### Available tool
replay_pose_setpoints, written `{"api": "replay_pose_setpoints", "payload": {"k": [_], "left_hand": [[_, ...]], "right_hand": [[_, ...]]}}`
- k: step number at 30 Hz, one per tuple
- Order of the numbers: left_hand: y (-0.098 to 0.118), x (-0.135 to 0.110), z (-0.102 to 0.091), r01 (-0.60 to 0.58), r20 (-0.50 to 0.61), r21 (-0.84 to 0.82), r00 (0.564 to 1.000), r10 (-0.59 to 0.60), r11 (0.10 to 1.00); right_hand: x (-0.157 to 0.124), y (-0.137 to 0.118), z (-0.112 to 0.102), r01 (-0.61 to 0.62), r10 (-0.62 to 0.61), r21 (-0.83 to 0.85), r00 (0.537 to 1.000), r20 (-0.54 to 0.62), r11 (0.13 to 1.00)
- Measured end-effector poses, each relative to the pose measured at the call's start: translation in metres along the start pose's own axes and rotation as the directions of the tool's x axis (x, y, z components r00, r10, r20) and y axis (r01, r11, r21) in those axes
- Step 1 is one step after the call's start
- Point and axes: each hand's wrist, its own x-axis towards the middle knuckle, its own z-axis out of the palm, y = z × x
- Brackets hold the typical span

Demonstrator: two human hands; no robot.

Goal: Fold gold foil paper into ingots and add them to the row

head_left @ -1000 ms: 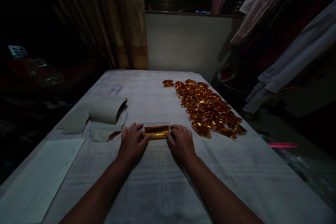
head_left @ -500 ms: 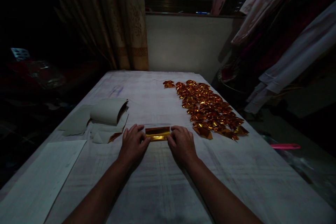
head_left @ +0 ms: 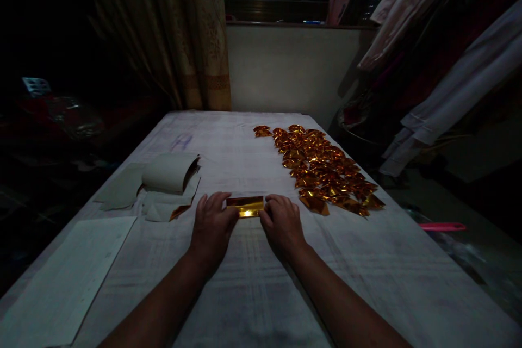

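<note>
A folded strip of shiny gold foil paper (head_left: 245, 206) lies flat on the cloth-covered table (head_left: 253, 293), its long side running left to right. My left hand (head_left: 214, 223) grips the strip's left end, the thumb on top of the near part. At the right end, my right hand (head_left: 283, 220) pinches the strip between thumb and fingers. To the right spreads a heap of folded gold foil pieces (head_left: 322, 168). On the left lies a stack of pale-backed paper sheets (head_left: 167, 174), one of them curled, with gold showing at a corner.
A white sheet (head_left: 65, 277) covers the table's near left. Hanging clothes (head_left: 460, 81) crowd the right side, and a pink handle (head_left: 442, 226) sticks out beyond the right edge. A patterned curtain (head_left: 199, 38) and a pale wall (head_left: 293, 68) stand behind the table.
My left hand has shifted slightly to the right, its thumb now farther onto the strip. The right hand stays in about the same place. The foil heap is unchanged.
</note>
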Motion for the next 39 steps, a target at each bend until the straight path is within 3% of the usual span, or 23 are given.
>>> {"api": "replay_pose_setpoints", "payload": {"k": [3,7,16,22,39], "left_hand": [[0.011,0.000,-0.004,-0.154,0.032,0.022,0.988,0.153,0.988],[0.021,-0.004,-0.002,-0.236,0.103,-0.042,0.966,0.239,0.971],[0.027,-0.021,0.016,-0.198,0.195,-0.100,0.957,0.215,0.975],[0.024,-0.023,0.016,-0.218,0.231,-0.042,0.947,0.221,0.975],[-0.028,-0.043,-0.004,-0.208,0.176,0.022,0.964,0.201,0.978]], "right_hand": [[0.001,-0.001,-0.001,-0.004,0.004,0.003,1.000,0.010,1.000],[0.002,-0.002,-0.003,-0.016,0.016,-0.001,0.999,0.028,1.000],[0.001,-0.004,-0.005,-0.016,0.016,-0.005,0.999,0.038,1.000],[0.001,-0.003,-0.005,-0.008,0.008,-0.001,1.000,0.029,1.000],[0.002,-0.001,-0.007,-0.017,0.019,-0.032,0.998,0.052,0.999]]}}
